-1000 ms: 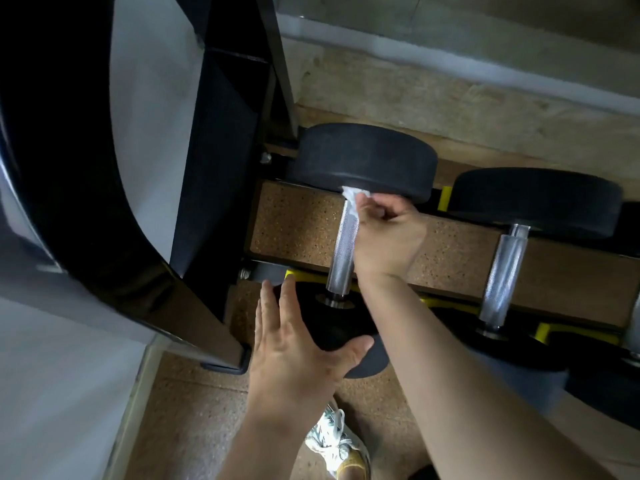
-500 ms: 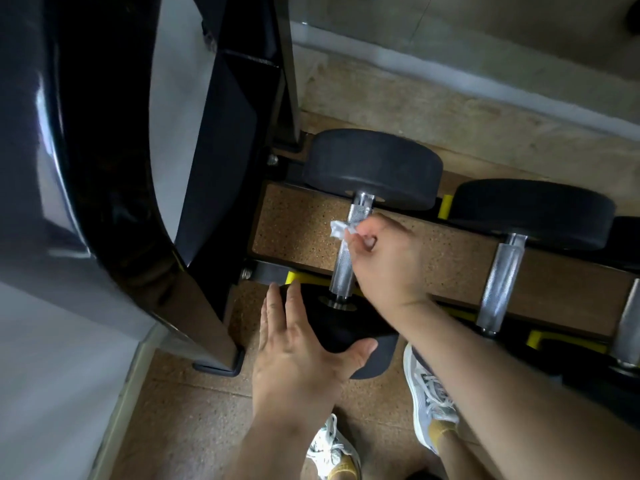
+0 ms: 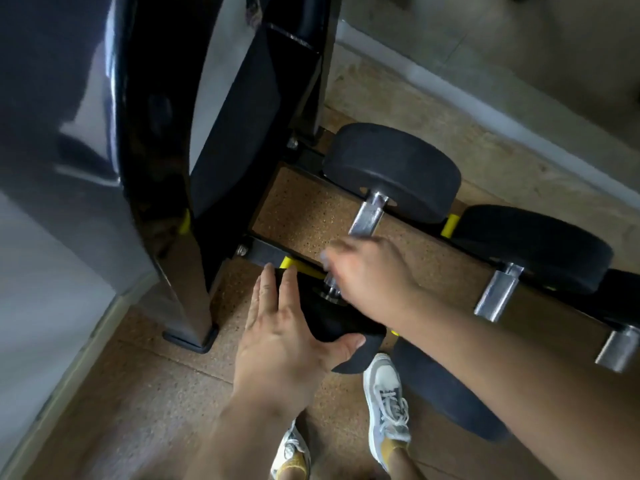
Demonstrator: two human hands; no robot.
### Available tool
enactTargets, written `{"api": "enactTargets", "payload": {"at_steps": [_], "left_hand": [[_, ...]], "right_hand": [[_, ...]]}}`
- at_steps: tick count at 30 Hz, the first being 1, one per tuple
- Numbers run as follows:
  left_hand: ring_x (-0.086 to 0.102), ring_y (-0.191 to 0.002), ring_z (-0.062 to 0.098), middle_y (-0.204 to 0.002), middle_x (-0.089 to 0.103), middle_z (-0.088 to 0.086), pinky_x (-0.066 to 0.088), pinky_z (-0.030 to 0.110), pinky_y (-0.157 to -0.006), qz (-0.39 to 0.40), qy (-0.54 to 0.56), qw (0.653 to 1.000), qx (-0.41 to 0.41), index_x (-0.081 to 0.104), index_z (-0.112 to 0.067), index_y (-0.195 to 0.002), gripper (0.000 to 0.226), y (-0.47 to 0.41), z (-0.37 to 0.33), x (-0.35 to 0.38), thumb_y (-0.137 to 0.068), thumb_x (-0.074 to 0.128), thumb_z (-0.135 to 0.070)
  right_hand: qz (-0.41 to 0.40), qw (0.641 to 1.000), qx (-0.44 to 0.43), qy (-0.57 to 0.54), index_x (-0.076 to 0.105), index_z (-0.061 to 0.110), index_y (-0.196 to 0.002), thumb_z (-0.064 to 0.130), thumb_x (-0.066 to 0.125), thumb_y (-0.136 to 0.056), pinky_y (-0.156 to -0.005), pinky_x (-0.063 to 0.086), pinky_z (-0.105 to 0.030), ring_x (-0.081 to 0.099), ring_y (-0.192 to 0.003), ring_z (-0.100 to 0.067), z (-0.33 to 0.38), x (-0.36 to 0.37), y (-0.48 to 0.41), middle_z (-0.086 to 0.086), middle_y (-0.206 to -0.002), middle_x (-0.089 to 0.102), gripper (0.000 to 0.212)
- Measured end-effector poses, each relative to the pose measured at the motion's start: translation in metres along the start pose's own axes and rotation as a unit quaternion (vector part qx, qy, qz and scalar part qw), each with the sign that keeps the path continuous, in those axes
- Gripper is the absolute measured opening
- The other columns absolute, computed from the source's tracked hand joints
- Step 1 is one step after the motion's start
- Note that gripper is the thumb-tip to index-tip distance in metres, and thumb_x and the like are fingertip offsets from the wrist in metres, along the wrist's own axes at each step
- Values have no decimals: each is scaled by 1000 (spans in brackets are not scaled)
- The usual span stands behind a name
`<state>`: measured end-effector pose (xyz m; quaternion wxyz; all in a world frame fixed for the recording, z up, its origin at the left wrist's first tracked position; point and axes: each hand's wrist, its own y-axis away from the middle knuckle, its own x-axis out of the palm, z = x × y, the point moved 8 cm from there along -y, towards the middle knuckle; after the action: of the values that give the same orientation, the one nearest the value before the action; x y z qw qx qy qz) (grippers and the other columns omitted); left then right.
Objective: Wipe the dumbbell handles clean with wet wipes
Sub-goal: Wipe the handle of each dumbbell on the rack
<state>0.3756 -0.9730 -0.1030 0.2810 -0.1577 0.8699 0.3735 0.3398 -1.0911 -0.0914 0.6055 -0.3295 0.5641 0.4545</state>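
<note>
A black dumbbell lies on the low rack, its far head [image 3: 391, 169] up and its near head [image 3: 329, 317] under my left hand [image 3: 287, 344], which presses on it with straight fingers. My right hand [image 3: 370, 275] wraps the lower part of the chrome handle [image 3: 369, 214]; it is blurred. A bit of the pale wet wipe [image 3: 325, 259] shows at its fingers. A second dumbbell's handle [image 3: 498, 292] and head [image 3: 533, 247] lie to the right.
The black rack upright [image 3: 166, 168] stands close on the left, its foot on the cork floor [image 3: 138, 393]. Yellow rail cradles [image 3: 450, 225] separate the dumbbells. A third handle [image 3: 620, 348] sits at the far right. My two sneakers [image 3: 386, 407] stand below the rack.
My right hand has slid the wipe down the handle from the far head toward the near head. The left hand stays on the near head. The camera has moved closer.
</note>
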Motion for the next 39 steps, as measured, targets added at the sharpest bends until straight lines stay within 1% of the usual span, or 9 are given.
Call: {"api": "enactTargets", "payload": {"at_steps": [2, 6, 10, 14, 20, 24, 29, 33, 39], "left_hand": [[-6, -148, 11, -161, -10, -8, 7, 28, -119, 1, 5, 1000, 3, 1, -30, -154, 118, 1, 0, 0, -66, 69, -69], [-8, -148, 10, -161, -13, -10, 4, 26, -118, -2, 30, 1000, -8, -1, -29, -154, 119, 1, 2, 1, -67, 72, -65], [-7, -148, 9, -162, -10, -8, 3, 24, -119, -25, 39, 999, -7, 0, -25, -154, 122, 3, 0, 0, -66, 75, -62], [-7, -148, 6, -162, -10, -9, 4, 23, -120, -49, 44, 998, -9, -1, -25, -154, 121, 8, 1, 2, -66, 73, -64], [-7, -148, 7, -162, -9, -7, 1, 19, -116, -73, 32, 997, -4, -1, -26, -154, 120, 11, -1, 2, -67, 73, -63], [-8, -148, 7, -161, -13, -9, 5, 24, -118, -76, 29, 997, -10, -3, -28, -154, 117, 14, -4, 3, -69, 69, -66], [-11, -148, 13, -161, -15, -4, 3, 27, -118, -76, -7, 997, -17, -4, -26, -153, 116, 13, -8, 6, -70, 64, -70], [-11, -148, 17, -161, -16, -1, 2, 30, -120, -79, -27, 996, -18, -5, -27, -153, 116, 13, -9, 9, -70, 61, -73], [-9, -149, 19, -161, -16, 1, 3, 29, -119, -87, -46, 995, -1, -2, -26, -154, 112, 17, -12, 9, -72, 56, -76]], "right_hand": [[120, 987, -106, 20, 65, 9, -77, 0, 73, -61, -48, 48, -31, 62, -58, -28, 13, 15, 3, -7, -69, 61, 20], [49, 995, 9, 83, 67, 11, -80, 4, 75, -70, -48, 38, -22, 64, -57, -25, -26, -20, -31, -5, -72, 65, 15], [210, 973, -92, 17, 67, 12, -85, 4, 64, -77, -55, 35, -27, 65, -71, -29, 16, 20, 4, -7, -79, 66, 11], [-36, 999, 8, 4, 64, 11, -63, 6, 80, -71, -43, 31, -20, 56, -42, -26, -39, -22, -26, -5, -54, 58, 19], [-71, 989, -48, -118, 70, 11, -78, 20, 46, -96, -44, 48, -27, 61, -51, -25, -14, 1, 15, -3, -63, 65, 31], [-258, 946, 137, -137, 69, 11, -79, 17, 54, -95, -52, 35, -17, 59, -53, -17, -66, -27, 11, 1, -66, 66, 22], [-225, 957, 83, -162, 68, 14, -83, 9, 60, -91, -50, 27, -9, 53, -54, -8, -51, -9, 25, 6, -71, 67, 12], [-274, 916, 232, -177, 64, 11, -78, 9, 62, -89, -45, 21, -14, 39, -47, -8, -70, -17, 15, 5, -58, 54, 11], [-245, 966, 49, -71, 55, 9, -69, 28, 36, -103, -40, 27, -22, 52, -39, -24, -53, -22, 4, -3, -54, 57, 43]]}}
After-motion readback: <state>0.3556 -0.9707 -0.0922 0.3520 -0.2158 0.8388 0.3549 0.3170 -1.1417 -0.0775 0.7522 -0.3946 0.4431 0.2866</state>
